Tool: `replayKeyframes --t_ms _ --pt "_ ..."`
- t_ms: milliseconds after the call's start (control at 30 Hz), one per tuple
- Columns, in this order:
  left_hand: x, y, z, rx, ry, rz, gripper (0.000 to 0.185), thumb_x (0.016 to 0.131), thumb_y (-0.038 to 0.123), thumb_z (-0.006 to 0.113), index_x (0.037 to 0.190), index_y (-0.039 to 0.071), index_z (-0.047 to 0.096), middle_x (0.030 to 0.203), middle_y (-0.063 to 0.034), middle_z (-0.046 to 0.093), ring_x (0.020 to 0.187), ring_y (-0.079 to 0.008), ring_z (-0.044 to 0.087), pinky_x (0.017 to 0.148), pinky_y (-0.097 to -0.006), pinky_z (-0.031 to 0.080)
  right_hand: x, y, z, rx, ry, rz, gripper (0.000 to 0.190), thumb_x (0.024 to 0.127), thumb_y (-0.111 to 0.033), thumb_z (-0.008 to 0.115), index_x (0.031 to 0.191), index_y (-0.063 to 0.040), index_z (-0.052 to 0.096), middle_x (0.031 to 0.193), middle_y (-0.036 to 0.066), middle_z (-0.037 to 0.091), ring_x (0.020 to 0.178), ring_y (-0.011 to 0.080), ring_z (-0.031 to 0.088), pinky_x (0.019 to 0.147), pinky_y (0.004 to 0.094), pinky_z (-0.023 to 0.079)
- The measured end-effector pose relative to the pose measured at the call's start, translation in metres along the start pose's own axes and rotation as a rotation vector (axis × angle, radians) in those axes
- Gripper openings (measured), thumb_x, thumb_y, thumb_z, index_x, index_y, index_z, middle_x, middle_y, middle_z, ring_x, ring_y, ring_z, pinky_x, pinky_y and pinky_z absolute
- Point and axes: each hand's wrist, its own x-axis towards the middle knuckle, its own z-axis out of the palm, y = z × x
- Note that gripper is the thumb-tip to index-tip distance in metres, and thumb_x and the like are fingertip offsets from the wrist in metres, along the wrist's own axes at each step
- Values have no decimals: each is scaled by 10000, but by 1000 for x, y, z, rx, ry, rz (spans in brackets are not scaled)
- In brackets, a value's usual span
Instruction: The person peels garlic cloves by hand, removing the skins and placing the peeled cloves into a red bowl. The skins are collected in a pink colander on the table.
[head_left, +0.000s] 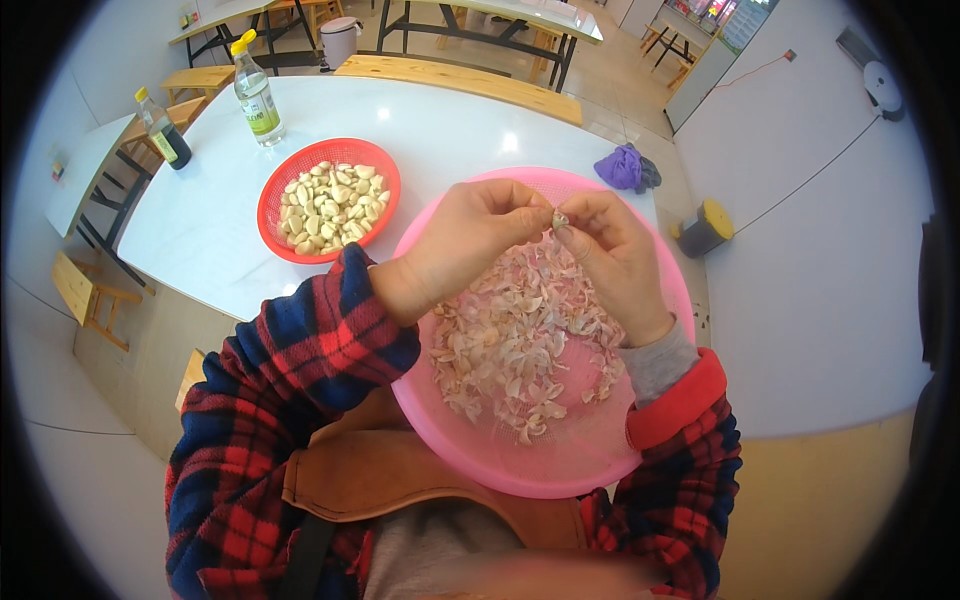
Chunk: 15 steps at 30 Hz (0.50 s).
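Note:
Above the far half of a pink plastic basket (517, 476), my left hand (480, 236) and my right hand (619, 259) meet at the fingertips. Between them is a small garlic clove (559, 220), pinched by the right thumb and fingers, with the left fingertips touching its side. Its surface is partly hidden by the fingers. Papery garlic skins (517, 330) lie in a loose heap inside the pink basket. To the left, a smaller red plastic basket (268, 217) holds many pale peeled garlic cloves (330, 210).
On the white table (202, 217) stand a clear bottle with a yellow cap (259, 105) and a bottle of dark liquid (166, 135). A purple cloth (621, 166) lies at the far right corner. Beyond the table are a wooden bench (457, 81) and a lidded bin (339, 43).

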Motion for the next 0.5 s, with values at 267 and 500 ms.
replayKeyframes --t_ms 267,500 --pt "1 1 -3 -7 -39 -111 186 931 138 707 1013 -28 708 899 -73 713 796 -126 663 757 -261 529 2 -7 -9 -3 -66 49 144 953 -26 630 1089 9 661 1006 30 682 941 97 629 837 247 503" --pt "0 1 -2 7 -39 -96 196 935 151 708 1005 -31 711 891 -83 721 769 -131 667 730 -259 534 2 -8 -12 75 -67 158 162 957 -37 631 1095 25 689 1028 44 705 939 107 642 855 251 512"
